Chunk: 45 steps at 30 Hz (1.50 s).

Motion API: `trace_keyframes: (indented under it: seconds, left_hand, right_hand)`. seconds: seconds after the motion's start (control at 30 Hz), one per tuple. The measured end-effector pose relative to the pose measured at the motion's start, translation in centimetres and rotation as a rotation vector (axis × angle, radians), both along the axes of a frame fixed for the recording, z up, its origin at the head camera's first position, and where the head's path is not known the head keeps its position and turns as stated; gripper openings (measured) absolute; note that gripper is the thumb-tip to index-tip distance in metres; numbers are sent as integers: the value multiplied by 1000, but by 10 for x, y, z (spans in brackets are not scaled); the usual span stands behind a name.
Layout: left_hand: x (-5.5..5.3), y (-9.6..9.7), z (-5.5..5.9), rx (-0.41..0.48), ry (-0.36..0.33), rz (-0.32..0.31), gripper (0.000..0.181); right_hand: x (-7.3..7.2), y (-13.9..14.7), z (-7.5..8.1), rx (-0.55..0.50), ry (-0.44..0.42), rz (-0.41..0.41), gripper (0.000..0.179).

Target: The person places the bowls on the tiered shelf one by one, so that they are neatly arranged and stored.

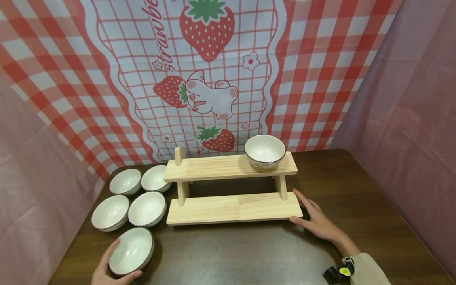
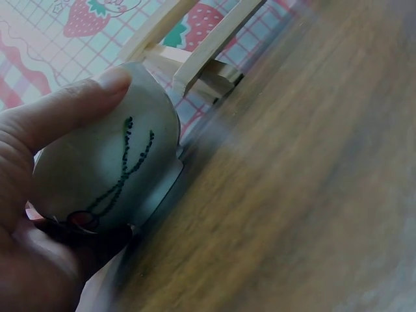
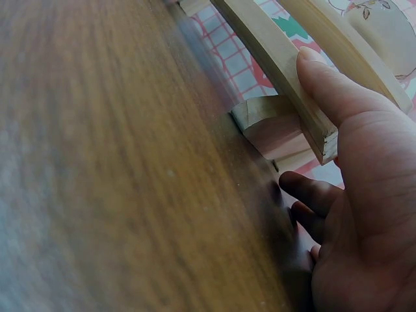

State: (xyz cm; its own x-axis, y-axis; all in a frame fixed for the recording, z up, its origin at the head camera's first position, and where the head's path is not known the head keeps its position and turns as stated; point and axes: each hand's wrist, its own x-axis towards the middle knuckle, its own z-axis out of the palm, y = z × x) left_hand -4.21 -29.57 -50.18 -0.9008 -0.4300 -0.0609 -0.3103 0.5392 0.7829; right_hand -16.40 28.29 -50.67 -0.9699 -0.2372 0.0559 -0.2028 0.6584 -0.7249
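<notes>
A white bowl (image 1: 131, 251) with a thin dark rim is held at its left side by my left hand (image 1: 112, 267), thumb and fingers spread around its wall. In the left wrist view, the bowl's outside (image 2: 107, 156) shows a dark beaded pattern; its foot is at or close to the tabletop. A two-tier wooden shelf (image 1: 235, 208) stands at the table's middle. My right hand (image 1: 317, 219) grips the right end of its lower board, thumb at the front corner and index finger at the rear. Another white bowl (image 1: 265, 150) sits on the upper board's right end.
Several white bowls (image 1: 147, 208) stand together left of the shelf, one close against its upper left end. A small wooden upright (image 1: 179, 156) rises at the upper board's left end. Behind the brown table (image 1: 356, 198) hangs a strawberry-print checked cloth (image 1: 313, 79).
</notes>
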Motion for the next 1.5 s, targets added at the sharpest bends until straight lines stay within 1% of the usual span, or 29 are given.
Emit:
trace_keyframes:
  seconds: [0.13,0.27,0.6,0.7,0.83,1.0,1.2,1.3,1.4,1.5]
  left_hand:
    - [0,4,4,37,19,24,112]
    - [0,6,6,53,33,38,113]
    - [-1,8,4,32,64,58,111]
    - [-2,10,6,30,52,75,112]
    - [-1,13,7,36,53,91,112]
    - [1,17,10,53,104,85,110]
    - [-1,23,17,74,151,79,106]
    - [-3,26,21,82,190,70,105]
    - [-4,28,24,66,223,67,105]
    - [-5,29,27,25,228,73,105]
  right_hand:
    - [0,0,0,4,5,-2,91]
    - [0,1,0,10,6,-5,91]
    - [-1,2,-2,5,6,0,91]
    - [0,2,-3,7,4,-2,90]
    - [0,3,-4,10,5,-5,90]
    - [0,3,-4,11,21,-1,90]
    - [0,1,-4,12,21,-4,90]
    - [0,1,-3,15,14,-6,90]
    - [0,0,-3,19,9,-7,90]
    - [-1,0,-2,23,4,-8,90]
